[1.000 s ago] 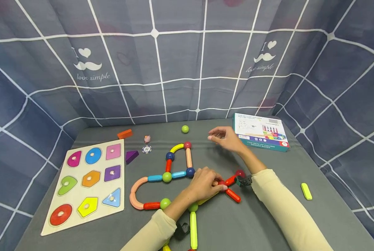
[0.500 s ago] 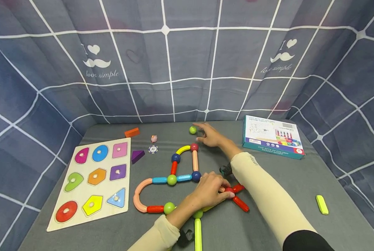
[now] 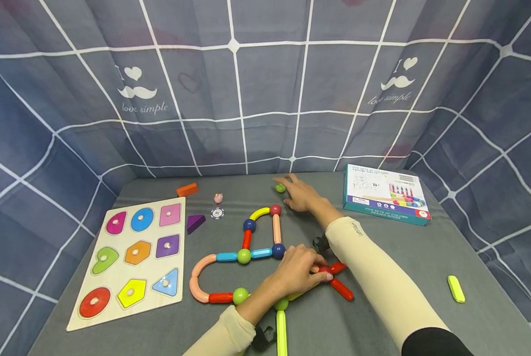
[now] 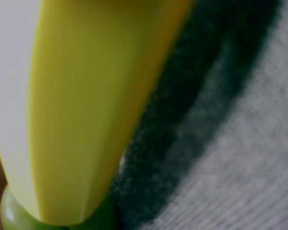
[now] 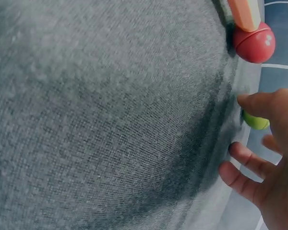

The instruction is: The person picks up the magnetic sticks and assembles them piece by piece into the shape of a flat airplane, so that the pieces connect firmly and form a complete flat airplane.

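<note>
Item: two hands at a rod-and-ball figure on a grey surface [image 3: 425, 257].

Right hand [image 3: 302, 195] reaches toward the far edge, arm extended, fingers curled in a narrow grip on the green ball [image 3: 281, 188], just beyond the red ball [image 3: 275, 209] topping the figure. Left hand [image 3: 297, 271] lies palm down mid-surface, fingers pinching the red rods [image 3: 342, 289]. Right wrist view alone shows the thumb [image 5: 264, 106] pressed on the green ball [image 5: 255, 121]. Left wrist view shows only a blurred yellow rod [image 4: 86, 110] on a green ball, unseen under the hand from the head view.
</note>
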A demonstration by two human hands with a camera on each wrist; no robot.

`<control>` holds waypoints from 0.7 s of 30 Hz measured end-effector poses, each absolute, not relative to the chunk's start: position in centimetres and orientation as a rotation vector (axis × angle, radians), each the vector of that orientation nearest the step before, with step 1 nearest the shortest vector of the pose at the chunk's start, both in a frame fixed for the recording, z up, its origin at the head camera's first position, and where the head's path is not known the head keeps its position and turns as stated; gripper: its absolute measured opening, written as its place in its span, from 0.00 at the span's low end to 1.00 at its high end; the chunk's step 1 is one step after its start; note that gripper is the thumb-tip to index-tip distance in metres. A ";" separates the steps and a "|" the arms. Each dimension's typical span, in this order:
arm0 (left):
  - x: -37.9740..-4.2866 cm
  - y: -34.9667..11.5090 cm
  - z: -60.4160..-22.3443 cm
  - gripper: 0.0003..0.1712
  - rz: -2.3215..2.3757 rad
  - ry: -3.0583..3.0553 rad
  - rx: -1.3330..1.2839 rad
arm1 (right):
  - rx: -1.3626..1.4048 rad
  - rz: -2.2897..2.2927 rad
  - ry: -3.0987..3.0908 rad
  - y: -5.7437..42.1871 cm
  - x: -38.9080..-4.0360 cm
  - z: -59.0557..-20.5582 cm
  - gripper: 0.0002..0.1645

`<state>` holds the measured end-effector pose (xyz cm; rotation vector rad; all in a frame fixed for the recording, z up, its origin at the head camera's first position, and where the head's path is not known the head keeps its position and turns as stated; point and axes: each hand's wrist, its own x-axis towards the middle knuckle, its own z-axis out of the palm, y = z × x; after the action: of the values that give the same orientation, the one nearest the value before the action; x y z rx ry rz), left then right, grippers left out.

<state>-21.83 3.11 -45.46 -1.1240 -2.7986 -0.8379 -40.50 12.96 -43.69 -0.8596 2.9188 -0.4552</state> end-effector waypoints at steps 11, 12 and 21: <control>-21.7 3.2 -45.4 0.16 -0.846 -2.800 -1.110 | -0.777 -0.609 2.966 15.9 -39.9 -44.8 0.23; -21.7 3.2 -45.4 0.16 -0.844 -2.800 -1.105 | -0.793 -0.660 2.966 16.4 -39.7 -44.7 0.22; -21.7 3.3 -45.5 0.18 -0.824 -2.807 -1.113 | -0.904 -1.149 2.876 21.4 -31.9 -41.1 0.19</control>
<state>-21.73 3.31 -45.49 -1.1131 -2.8073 -0.8244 -31.94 21.42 -41.14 -0.9040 2.8761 -1.1494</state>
